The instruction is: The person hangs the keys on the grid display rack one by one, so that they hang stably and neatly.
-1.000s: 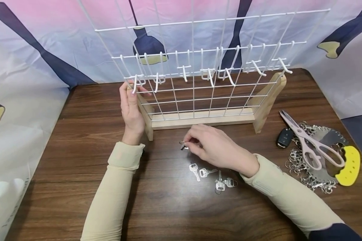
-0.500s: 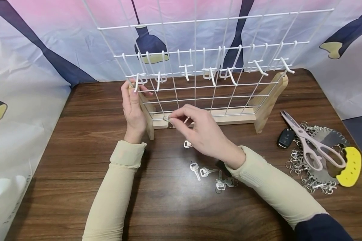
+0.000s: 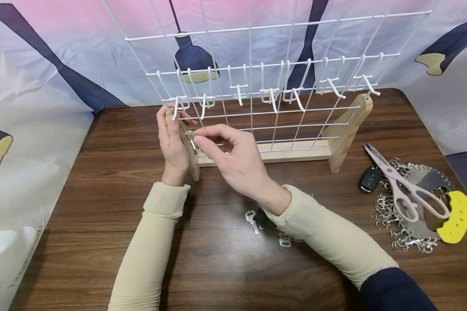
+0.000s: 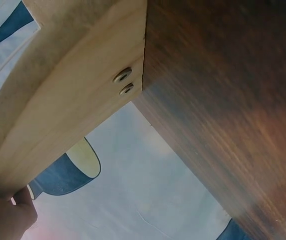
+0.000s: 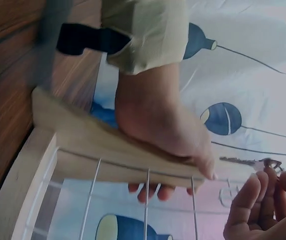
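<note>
My left hand (image 3: pixel 174 144) grips the left wooden upright (image 4: pixel 77 85) of a white wire grid rack (image 3: pixel 251 113), thumb on the near side and fingers behind. My right hand (image 3: pixel 233 157) pinches a silver key (image 5: pixel 238 160) by its ring (image 5: pixel 273 163), held up in front of the rack's left end, close to the left hand. Just above the key hang the leftmost white hooks (image 3: pixel 175 109). On the table below lie a loose key (image 3: pixel 251 222) and another key (image 3: pixel 285 240); the right forearm covers others.
Several white hooks line the grid's crossbar. To the right lie pink-handled scissors (image 3: pixel 404 185), a black car key (image 3: pixel 370 179), a round toothed metal holder with many key rings (image 3: pixel 385 207) and a yellow handle (image 3: pixel 456 217). A printed curtain (image 3: pixel 140 56) hangs behind the table.
My right hand has risen from the tabletop and moved left with the key, up to the rack's left end. The left hand has stayed on the upright.
</note>
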A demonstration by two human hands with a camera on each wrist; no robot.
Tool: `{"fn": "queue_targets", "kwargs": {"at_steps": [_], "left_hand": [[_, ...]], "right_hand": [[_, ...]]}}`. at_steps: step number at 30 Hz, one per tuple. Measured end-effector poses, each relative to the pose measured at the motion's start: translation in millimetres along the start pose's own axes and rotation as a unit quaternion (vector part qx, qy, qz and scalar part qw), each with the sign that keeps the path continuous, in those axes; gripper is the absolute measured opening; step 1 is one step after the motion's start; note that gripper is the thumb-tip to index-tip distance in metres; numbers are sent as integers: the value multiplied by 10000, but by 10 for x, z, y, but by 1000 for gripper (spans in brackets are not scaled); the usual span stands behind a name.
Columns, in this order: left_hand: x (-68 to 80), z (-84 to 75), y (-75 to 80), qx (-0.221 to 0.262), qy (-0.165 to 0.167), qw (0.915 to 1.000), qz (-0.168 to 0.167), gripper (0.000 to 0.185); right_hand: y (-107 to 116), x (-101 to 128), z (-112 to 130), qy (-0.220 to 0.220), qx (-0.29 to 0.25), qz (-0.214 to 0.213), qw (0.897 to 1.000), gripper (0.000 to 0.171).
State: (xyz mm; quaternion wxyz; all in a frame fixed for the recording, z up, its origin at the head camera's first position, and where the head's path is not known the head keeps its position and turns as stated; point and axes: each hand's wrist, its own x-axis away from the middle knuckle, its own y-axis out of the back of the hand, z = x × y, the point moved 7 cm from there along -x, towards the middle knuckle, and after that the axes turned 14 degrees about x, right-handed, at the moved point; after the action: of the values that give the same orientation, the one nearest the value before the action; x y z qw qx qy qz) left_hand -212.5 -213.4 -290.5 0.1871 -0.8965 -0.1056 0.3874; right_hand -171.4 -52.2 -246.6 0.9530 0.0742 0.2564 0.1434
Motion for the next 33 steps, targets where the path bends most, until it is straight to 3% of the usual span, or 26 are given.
{"fn": "queue_targets", "kwargs": {"at_steps": [5, 11, 21, 23, 27, 29, 31, 33], "left_hand": [[24, 2, 24, -185, 102, 9998, 38, 23], [34, -26, 20, -573, -13, 9983, 46, 24], [6, -27, -3, -550, -170, 9983, 72, 23], [-1, -25, 4, -595, -230, 9979, 101, 31], [-2, -15, 30, -553, -257, 9981, 83, 75], [4, -9, 40, -522, -242, 9983, 65, 86], [11, -10, 42, -522, -238, 9983, 63, 91], [18, -15, 44, -563, -233, 9981, 40, 78]], "right_hand": [[-91, -28, 28, 14, -467, -12, 9989, 16], [-165, -52, 36, 0, -1057, -7, 9944, 16], [-171, -110, 17, 18, -1195, -125, 9928, 18], [-175, -117, 24, 5, -1249, -103, 9921, 18], [-192, -124, 34, -53, -1315, -86, 9913, 19], [-202, -124, 35, -92, -1330, -96, 9910, 19], [-214, -126, 31, -126, -1350, -102, 9907, 20], [-224, -129, 32, -130, -1378, -99, 9903, 19]]}}
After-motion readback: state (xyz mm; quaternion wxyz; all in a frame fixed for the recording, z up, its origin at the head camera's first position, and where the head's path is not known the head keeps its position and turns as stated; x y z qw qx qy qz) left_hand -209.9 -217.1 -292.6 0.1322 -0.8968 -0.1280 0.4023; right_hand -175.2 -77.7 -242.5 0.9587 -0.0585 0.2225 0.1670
